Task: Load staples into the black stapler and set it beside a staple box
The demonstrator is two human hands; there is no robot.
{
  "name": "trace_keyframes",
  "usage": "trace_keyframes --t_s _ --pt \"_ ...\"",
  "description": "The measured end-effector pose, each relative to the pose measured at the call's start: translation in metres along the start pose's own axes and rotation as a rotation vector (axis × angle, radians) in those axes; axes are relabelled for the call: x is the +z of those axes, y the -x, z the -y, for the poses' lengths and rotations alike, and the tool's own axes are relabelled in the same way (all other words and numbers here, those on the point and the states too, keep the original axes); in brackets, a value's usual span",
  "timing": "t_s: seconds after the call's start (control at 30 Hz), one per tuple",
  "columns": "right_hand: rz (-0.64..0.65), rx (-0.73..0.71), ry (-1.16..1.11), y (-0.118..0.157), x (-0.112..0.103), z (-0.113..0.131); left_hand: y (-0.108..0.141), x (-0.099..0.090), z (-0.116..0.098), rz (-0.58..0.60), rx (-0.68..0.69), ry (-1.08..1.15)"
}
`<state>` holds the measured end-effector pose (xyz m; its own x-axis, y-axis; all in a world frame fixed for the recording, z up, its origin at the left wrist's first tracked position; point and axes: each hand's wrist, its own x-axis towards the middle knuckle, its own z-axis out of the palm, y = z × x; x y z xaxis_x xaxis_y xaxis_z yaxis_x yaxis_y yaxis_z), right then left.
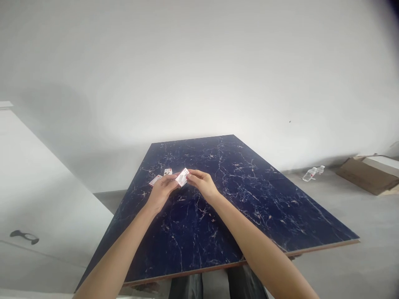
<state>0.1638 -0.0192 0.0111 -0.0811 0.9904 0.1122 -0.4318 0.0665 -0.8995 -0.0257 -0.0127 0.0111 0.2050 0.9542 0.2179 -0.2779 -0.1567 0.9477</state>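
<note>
Both hands meet over the left part of a dark blue marbled table. Between them is a small white card or flat box with reddish print, tilted. My left hand pinches its left side, and my right hand has thumb and fingers closed on its right edge. A similar white and red piece lies on the table just left of my left hand, partly behind it. Another one, with a dark picture on it, sits just beyond my left fingers.
A white cabinet with a dark handle stands at the left. Behind the table is a pale wall. On the floor at the right lie clear plastic bottles and a brown cardboard box.
</note>
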Motion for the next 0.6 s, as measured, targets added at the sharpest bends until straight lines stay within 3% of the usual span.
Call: trace_keyframes --t_s 0.13,0.23,0.3,0.37,0.47,0.6 --pt "0.012 -0.035 0.005 -0.004 -0.004 -0.001 0.002 0.001 -0.007 0.001 0.103 -0.225" --pt "-0.153 -0.029 0.012 -0.014 -0.018 -0.004 0.001 -0.009 -0.016 -0.089 0.246 -0.499" --pt "-0.285 -0.014 0.086 -0.022 -0.032 -0.008 -0.002 -0.021 -0.020 -0.090 0.314 -0.703" --pt "-0.352 0.006 0.228 -0.027 -0.045 -0.011 -0.006 -0.035 -0.020 -0.003 0.313 -0.891" --pt "-0.349 0.007 0.534 -0.028 -0.057 -0.015 -0.011 -0.053 -0.015 0.153 0.220 -1.080" --pt "-0.278 -0.063 0.911 -0.019 -0.051 -0.019 -0.013 -0.066 -0.004 0.269 0.158 -1.254"
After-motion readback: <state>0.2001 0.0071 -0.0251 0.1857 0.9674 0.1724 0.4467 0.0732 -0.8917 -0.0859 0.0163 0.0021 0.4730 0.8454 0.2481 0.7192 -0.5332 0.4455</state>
